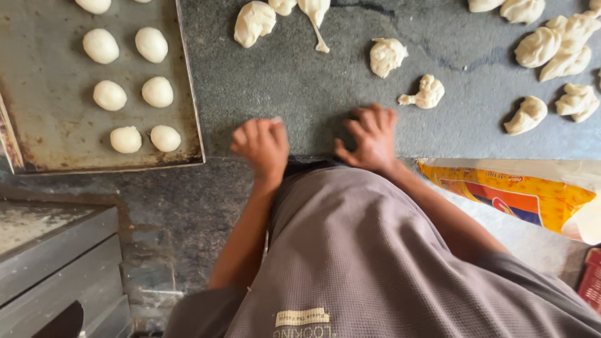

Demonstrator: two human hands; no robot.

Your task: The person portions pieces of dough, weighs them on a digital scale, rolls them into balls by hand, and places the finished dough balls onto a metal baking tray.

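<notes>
Left hand cupped palm-down on the stone counter, contents hidden, right hand likewise cupped beside it, baking tray of dough balls left of the hands, rough dough pieces beyond them

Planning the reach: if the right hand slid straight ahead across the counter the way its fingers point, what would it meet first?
Probably the ragged dough piece just ahead of the right hand; bare counter lies between. Its line is uncertain, so the knotted piece to its right could come first.
</notes>
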